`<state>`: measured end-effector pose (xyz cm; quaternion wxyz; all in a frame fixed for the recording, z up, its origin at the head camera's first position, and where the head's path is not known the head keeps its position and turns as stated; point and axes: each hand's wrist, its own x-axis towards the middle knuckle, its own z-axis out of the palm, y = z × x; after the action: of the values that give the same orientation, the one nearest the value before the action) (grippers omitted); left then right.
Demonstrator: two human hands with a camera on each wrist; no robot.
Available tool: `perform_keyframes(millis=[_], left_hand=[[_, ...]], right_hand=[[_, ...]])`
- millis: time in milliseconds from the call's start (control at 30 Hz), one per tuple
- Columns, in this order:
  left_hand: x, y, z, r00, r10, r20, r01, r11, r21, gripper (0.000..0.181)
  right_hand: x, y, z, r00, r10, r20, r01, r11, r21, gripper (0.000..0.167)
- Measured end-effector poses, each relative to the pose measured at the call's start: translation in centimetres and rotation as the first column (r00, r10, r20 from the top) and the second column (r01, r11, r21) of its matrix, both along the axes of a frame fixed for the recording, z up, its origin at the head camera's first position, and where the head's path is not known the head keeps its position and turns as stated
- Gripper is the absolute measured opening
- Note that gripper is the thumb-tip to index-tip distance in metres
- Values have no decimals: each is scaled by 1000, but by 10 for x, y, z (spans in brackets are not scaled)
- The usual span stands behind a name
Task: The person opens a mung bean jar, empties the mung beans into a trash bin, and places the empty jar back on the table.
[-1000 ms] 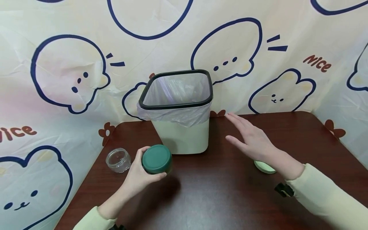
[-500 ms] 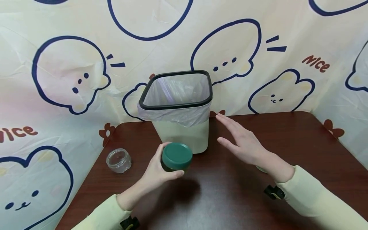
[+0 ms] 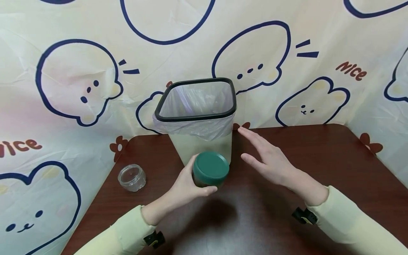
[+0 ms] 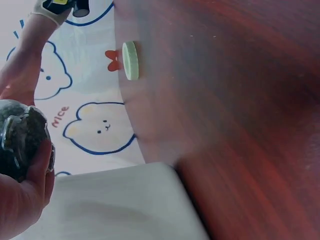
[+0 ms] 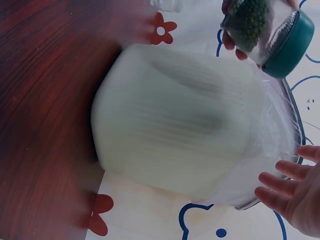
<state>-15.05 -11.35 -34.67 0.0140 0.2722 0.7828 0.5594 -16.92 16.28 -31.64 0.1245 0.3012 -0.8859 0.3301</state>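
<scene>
My left hand (image 3: 183, 184) grips a clear jar with a dark green lid (image 3: 211, 165), raised above the table in front of the trash bin. Small green beans (image 5: 248, 22) fill part of this jar in the right wrist view, where it is tilted. Over the table's right half, my right hand (image 3: 271, 161) hovers with fingers extended, apart from the jar. Behind the jar stands the pale green trash bin (image 3: 204, 143), its black rim (image 3: 195, 118) lined with a translucent bag (image 3: 207, 130). The left wrist view catches only part of the jar (image 4: 22, 140).
An open clear jar (image 3: 131, 177) stands on the dark wooden table (image 3: 248, 219) at left. A pale green round lid (image 4: 130, 60) lies on the right side, hidden by my right arm in the head view. A printed cloth (image 3: 178, 60) hangs behind.
My left hand has carried the green-lidded jar rightward, to in front of the bin. The right hand shifted left, then stayed about still, and its arm now covers the pale lid.
</scene>
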Motion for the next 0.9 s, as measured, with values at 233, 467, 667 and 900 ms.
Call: perform_keyframes(millis=[233, 467, 667, 900], left_hand=[[-6, 10, 4, 994, -109, 17, 107, 993, 58, 72], [-9, 24, 12, 993, -119, 19, 118, 992, 46, 74], [-12, 33, 19, 990, -134, 48, 133, 991, 20, 74], [-14, 41, 25, 989, -125, 75, 128, 991, -33, 78]], right_hand=[[2, -3, 3, 1000, 10, 7, -10, 1000, -29, 61], [6, -8, 7, 998, 59, 29, -57, 994, -92, 61], [7, -12, 7, 995, 93, 42, -87, 989, -118, 59], [10, -15, 6, 991, 110, 80, -99, 986, -135, 62]])
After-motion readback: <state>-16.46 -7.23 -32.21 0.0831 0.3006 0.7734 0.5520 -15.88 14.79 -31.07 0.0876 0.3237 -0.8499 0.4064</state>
